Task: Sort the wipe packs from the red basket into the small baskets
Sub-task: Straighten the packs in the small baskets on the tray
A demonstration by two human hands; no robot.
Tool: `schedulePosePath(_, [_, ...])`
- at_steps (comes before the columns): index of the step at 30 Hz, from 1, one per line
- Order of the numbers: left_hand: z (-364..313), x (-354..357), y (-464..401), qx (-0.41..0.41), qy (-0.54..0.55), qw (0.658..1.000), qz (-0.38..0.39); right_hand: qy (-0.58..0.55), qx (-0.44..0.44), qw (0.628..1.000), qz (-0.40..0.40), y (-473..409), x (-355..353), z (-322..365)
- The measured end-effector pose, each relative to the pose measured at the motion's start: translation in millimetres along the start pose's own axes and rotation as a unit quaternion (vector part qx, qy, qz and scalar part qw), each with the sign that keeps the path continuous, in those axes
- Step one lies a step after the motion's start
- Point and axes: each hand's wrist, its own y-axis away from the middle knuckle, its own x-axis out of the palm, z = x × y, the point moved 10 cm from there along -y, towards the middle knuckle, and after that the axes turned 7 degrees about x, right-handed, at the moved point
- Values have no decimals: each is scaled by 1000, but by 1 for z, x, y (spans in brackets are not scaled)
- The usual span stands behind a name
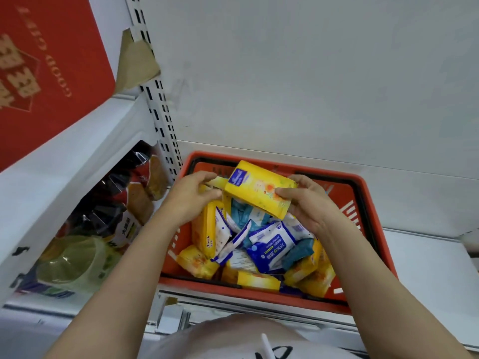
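Head view. Right hand (pixel 308 203) grips a yellow wipe pack (pixel 259 191) at its right end, fingers curled over the top face, thumb side hidden beneath. Left hand (pixel 193 195) is curled at the pack's left end; it appears to pinch a second, thinner yellow pack (pixel 213 182) lying just behind the first, though the exact contact is partly hidden.

The held pack sits raised above the red basket (pixel 363 200), over its far half. Long axis runs roughly left to right between the two hands, tilted down toward the right. Both hands are at equal reach; right hand has the fuller hold.

Below, the basket holds a loose heap: more yellow packs (pixel 204 231), blue-and-white wipe packs (pixel 272 246), all overlapping. The basket rests on a white shelf (pixel 427 255).

No small baskets in frame, so direction of the carry cannot be judged from here. Judgement: early in sorting, most packs unsorted.

Left compartment: bagged snack goods (pixel 134 200); red sign (pixel 44 73) above.
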Motion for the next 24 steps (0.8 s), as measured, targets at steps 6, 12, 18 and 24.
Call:
schedulePosePath(6, [3, 33, 0, -4, -149, 962, 231, 0, 25, 1000, -12, 7, -17, -4])
schedulePosePath(12, [6, 40, 0, -15, -212, 937, 276, -11, 60, 997, 41, 22, -6, -18])
schedulePosePath(18, [-2, 54, 2, 10, -325, 901, 288, -41, 80, 995, 52, 37, -3, -25])
schedulePosePath(24, [-1, 43, 4, 52, -296, 913, 275, -45, 77, 994, 57, 44, 2, -32])
